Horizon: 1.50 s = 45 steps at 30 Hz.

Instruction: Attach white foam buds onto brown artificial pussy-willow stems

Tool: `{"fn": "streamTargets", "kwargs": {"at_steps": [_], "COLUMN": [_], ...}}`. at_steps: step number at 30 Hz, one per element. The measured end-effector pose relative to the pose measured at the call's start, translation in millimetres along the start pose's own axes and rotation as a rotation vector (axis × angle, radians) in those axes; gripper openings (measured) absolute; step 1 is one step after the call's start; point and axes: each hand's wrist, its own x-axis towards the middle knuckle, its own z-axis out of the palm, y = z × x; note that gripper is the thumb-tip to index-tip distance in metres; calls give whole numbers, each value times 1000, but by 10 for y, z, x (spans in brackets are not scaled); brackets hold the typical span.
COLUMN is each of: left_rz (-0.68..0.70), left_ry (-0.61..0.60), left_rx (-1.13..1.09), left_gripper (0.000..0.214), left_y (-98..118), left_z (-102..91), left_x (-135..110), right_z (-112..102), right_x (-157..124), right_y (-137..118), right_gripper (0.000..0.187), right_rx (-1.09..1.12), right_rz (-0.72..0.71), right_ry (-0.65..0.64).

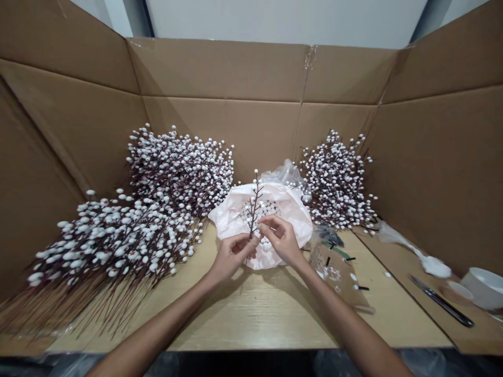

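An artificial berry branch (254,204), dark and thin with a few white berries, stands nearly upright in front of me. My left hand (233,254) is closed round its lower stem. On the other side, my right hand (281,238) pinches with thumb and forefinger close beside the stem. Whatever is between those fingertips is too small to make out. Behind both hands lies an open white plastic bag (291,209). Loose white berries (269,207) fill its middle, partly hidden by the branch and my right hand.
Bundles of white-berry branches lie at the front left (121,241), back left (181,167) and back right (336,180). Cardboard walls (223,123) enclose the table (251,319). To the right are a black-handled knife (444,303), a white cup (485,288) and small scraps (334,272).
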Motion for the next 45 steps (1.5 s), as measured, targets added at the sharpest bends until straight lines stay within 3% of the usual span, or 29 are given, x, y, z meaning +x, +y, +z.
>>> {"fn": "streamTargets", "kwargs": {"at_steps": [6, 12, 18, 25, 32, 38, 45], "left_rz": [-15, -4, -50, -20, 2, -2, 36], "left_ry": [17, 67, 63, 71, 60, 64, 78], "left_rx": [-119, -77, -89, -49, -74, -90, -85], "left_gripper": [37, 39, 42, 40, 41, 39, 35], "left_y": [70, 112, 109, 141, 210, 237, 259], "left_z": [-69, -70, -49, -33, 2, -2, -18], "left_x": [47, 35, 29, 5, -4, -6, -32], "right_z": [13, 24, 37, -26, -57, -56, -74], "right_x": [-15, -21, -21, 23, 56, 48, 50], "right_y": [-34, -24, 17, -35, -51, -76, -108], "right_gripper": [11, 19, 21, 27, 32, 33, 31], "right_rx": [0, 109, 28, 115, 241, 282, 319], "right_rz": [-12, 61, 63, 151, 285, 297, 322], "right_ry": [-93, -103, -132, -187, -183, -195, -115]}}
